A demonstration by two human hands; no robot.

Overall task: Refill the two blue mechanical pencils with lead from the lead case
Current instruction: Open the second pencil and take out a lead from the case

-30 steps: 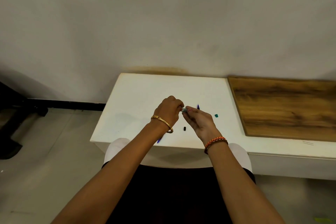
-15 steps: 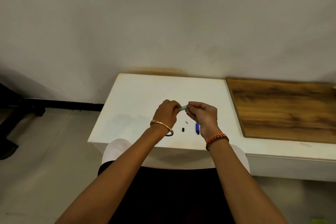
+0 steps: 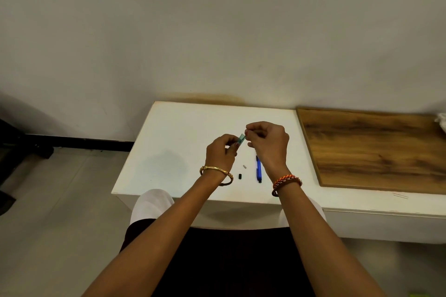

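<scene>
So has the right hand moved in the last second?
Yes. The right hand shifted farther from the black cap, toward the wall.

Soft even light, wide-angle edge distortion

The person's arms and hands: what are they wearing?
Both forearms are bare, with no sleeves in view. The left wrist carries a gold bangle; the right wrist carries a braided orange and white band. No rings or gloves show on either hand.
</scene>
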